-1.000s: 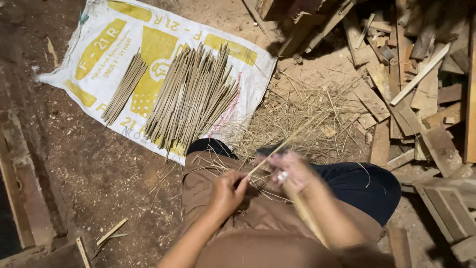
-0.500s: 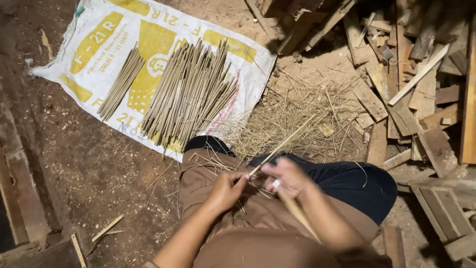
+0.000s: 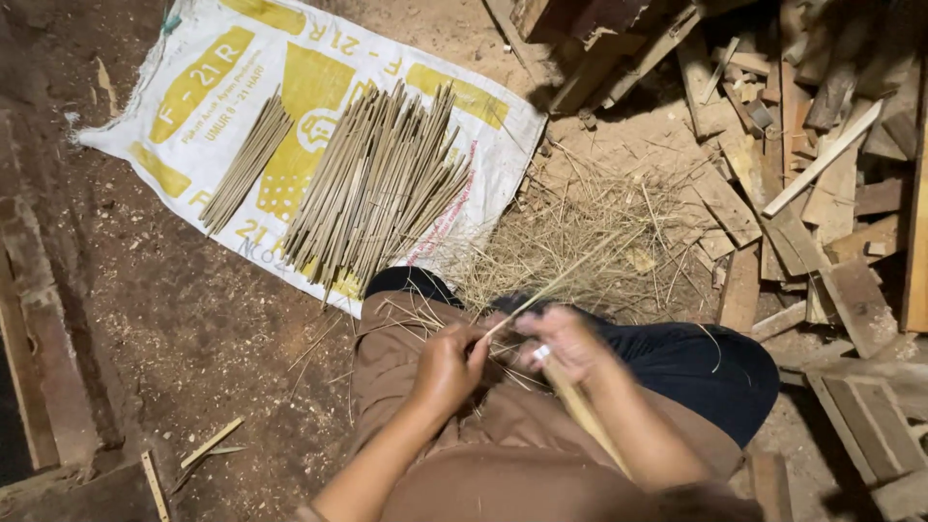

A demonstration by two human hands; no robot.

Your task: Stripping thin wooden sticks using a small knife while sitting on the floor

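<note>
I sit on the ground with my knees ahead of me. My left hand (image 3: 447,367) pinches a thin bamboo stick (image 3: 570,274) that points up and to the right. My right hand (image 3: 564,340) is blurred beside it and grips a wooden-handled tool (image 3: 580,411) that runs back along my forearm. Both hands meet over my lap, on brown cloth. A heap of thin shavings (image 3: 590,237) lies just past my knees.
A white and yellow printed sack (image 3: 208,87) is spread on the dirt at upper left, with a large pile of cut sticks (image 3: 382,188) and a smaller bundle (image 3: 246,159) on it. Scrap wood pieces (image 3: 812,164) crowd the right side. Planks (image 3: 39,348) line the left edge.
My right hand has moved slightly toward my left hand along the stick. The view has shifted a little; the piles on the sack lie as before.
</note>
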